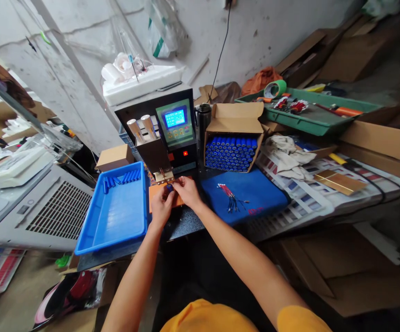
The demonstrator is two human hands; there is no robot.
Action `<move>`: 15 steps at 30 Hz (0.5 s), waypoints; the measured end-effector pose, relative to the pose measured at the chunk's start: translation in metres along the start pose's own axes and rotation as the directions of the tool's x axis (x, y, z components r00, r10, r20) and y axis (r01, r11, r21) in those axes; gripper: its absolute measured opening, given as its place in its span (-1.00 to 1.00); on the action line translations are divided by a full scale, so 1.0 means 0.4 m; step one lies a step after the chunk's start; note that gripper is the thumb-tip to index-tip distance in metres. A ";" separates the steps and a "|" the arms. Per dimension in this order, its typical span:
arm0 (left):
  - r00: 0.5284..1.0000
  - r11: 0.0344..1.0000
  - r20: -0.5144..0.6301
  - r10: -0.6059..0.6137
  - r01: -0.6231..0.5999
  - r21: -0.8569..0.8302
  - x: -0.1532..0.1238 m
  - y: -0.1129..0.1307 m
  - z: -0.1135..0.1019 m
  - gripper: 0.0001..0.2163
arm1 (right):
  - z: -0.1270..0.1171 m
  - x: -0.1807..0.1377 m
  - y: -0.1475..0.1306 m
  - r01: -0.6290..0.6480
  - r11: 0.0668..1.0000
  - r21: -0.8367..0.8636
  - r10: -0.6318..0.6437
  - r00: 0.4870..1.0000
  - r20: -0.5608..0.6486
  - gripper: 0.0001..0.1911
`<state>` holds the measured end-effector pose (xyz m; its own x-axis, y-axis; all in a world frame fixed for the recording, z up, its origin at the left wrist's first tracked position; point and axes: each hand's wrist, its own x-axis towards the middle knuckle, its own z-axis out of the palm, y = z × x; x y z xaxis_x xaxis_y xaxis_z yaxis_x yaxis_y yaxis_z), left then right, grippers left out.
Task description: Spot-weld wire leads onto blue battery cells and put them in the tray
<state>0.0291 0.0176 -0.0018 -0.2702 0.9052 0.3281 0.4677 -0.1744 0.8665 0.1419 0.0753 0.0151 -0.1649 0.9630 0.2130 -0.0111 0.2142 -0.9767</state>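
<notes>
My left hand (pixel 161 205) is closed on a blue battery cell (pixel 169 187), of which only a small part shows between the fingers. Beside it, my right hand (pixel 188 190) has its fingers pinched together close to the electrode tips of a spot welder (pixel 179 152); whatever they hold is too small to make out. Both hands are over an orange block (pixel 154 196) at the foot of the welder, whose screen is lit. To the right, a bundle of red and black wire leads (pixel 231 196) lies on a blue cloth-like pad (pixel 262 193).
A blue tray (pixel 120 216) at left holds several blue cells (pixel 129 176) along its far end. Behind the pad stands an open cardboard box (pixel 236 123) packed with blue cells. A dark flask (pixel 204 122) and a green tray (pixel 327 113) with tape and wires stand further back.
</notes>
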 end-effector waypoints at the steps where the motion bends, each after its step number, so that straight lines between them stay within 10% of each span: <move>1: 1.000 1.000 -0.005 0.000 0.000 -0.004 0.000 0.000 0.001 -0.74 | 0.001 0.001 0.002 -0.003 1.000 -0.016 0.003 1.000 -0.003 -0.89; 15: 1.000 1.000 -0.017 0.001 -0.001 -0.026 0.003 -0.011 0.006 -0.75 | 0.009 0.002 0.007 0.010 0.995 -0.102 -0.011 1.000 -0.010 -0.90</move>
<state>0.0287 0.0203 -0.0060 -0.2845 0.8983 0.3350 0.4458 -0.1854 0.8757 0.1382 0.0763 0.0124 -0.1550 0.9621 0.2243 0.0875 0.2395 -0.9669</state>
